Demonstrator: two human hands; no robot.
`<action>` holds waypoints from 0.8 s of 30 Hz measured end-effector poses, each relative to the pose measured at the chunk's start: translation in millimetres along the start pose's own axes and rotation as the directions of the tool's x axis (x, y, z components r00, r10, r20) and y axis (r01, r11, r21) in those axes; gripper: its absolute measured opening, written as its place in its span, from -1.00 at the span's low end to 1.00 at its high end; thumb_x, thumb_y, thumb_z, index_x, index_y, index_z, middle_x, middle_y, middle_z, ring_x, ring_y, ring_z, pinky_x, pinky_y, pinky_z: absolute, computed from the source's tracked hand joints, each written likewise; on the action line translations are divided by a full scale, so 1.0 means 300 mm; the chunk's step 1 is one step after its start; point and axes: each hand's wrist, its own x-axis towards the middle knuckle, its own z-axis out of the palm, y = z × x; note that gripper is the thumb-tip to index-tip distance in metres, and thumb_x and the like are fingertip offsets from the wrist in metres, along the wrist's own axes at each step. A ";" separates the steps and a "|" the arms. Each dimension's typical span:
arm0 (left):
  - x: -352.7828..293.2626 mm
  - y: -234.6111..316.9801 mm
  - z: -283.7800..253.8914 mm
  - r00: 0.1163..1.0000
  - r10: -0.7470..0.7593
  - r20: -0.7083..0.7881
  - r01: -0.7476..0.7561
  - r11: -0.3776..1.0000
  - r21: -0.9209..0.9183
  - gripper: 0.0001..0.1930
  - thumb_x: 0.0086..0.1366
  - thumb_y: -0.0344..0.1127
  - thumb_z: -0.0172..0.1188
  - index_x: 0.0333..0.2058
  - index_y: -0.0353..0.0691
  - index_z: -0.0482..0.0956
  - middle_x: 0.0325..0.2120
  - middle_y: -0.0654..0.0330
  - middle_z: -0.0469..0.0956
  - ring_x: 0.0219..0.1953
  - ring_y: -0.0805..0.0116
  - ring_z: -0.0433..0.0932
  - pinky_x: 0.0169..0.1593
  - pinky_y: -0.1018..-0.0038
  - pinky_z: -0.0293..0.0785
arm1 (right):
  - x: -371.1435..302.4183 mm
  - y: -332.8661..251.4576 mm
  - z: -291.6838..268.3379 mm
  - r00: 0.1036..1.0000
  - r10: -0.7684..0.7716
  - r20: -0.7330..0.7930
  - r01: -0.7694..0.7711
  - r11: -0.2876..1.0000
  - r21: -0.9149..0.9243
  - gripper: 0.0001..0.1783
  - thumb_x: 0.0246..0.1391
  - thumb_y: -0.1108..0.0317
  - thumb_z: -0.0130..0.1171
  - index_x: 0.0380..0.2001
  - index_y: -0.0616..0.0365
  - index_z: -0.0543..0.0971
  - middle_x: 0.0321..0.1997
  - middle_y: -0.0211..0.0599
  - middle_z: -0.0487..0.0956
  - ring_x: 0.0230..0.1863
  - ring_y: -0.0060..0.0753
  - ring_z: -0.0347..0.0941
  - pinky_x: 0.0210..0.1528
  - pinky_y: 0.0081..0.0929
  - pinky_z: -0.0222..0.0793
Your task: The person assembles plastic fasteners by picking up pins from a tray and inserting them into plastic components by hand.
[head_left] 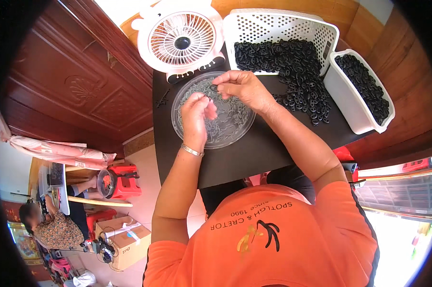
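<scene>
Over a round clear plastic tray (215, 139) full of small grey slender pieces (235, 112), my two hands are held close together. My right hand (242, 91) pinches a small black plastic piece (214, 88) between thumb and forefinger. My left hand (197, 112), with a bracelet at the wrist, is closed just to its left; a dark bit shows at its fingertips, too small to name. A heap of black plastic pieces with holes (304, 91) spills onto the dark table (225, 167) from a white perforated basket (283, 21) lying on its side.
A white fan (182, 43) stands behind the tray. At the right, a white bin (347, 103) holds more black pieces. Dark bits (162, 98) lie at the table's left edge. Farther left are another person (58, 229), a red stool (126, 182) and a cardboard box (130, 246).
</scene>
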 end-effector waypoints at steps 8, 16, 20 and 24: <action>-0.011 0.004 0.020 0.999 -0.016 -0.042 0.016 1.000 0.018 -0.88 0.16 -0.37 0.02 -0.48 -0.27 0.46 -0.63 0.21 0.48 -0.66 0.48 0.41 -0.54 0.60 0.33 | -0.004 -0.003 0.006 0.999 -0.019 0.028 0.018 1.000 0.022 -0.82 0.00 0.50 0.15 -0.27 0.27 0.56 -0.41 -0.38 0.55 -0.43 -0.63 0.40 -0.29 -0.65 0.36; -0.012 0.005 0.016 1.000 -0.012 -0.012 0.013 0.997 0.074 -0.86 0.20 -0.34 -0.01 -0.45 -0.28 0.43 -0.62 0.18 0.48 -0.64 0.45 0.42 -0.51 0.57 0.32 | -0.013 -0.007 0.015 0.997 -0.070 0.016 0.071 0.996 -0.056 -0.82 0.01 0.52 0.14 -0.26 0.26 0.56 -0.37 -0.41 0.56 -0.35 -0.68 0.43 -0.23 -0.67 0.37; -0.013 0.003 0.016 1.000 -0.010 -0.021 0.012 0.996 0.084 -0.85 0.20 -0.33 -0.01 -0.47 -0.27 0.44 -0.62 0.20 0.47 -0.65 0.46 0.41 -0.51 0.58 0.31 | -0.014 -0.005 0.024 0.995 -0.099 -0.006 0.098 0.989 -0.110 -0.84 -0.01 0.50 0.18 -0.30 0.29 0.57 -0.37 -0.41 0.57 -0.35 -0.70 0.43 -0.24 -0.66 0.38; -0.017 0.007 0.023 1.000 -0.011 -0.013 0.012 0.997 0.080 -0.85 0.20 -0.33 -0.01 -0.48 -0.27 0.44 -0.63 0.21 0.47 -0.65 0.46 0.41 -0.52 0.58 0.30 | -0.013 0.008 0.033 0.994 -0.113 0.007 0.113 0.988 -0.106 -0.85 -0.01 0.51 0.18 -0.31 0.30 0.57 -0.37 -0.41 0.57 -0.33 -0.70 0.43 -0.23 -0.66 0.38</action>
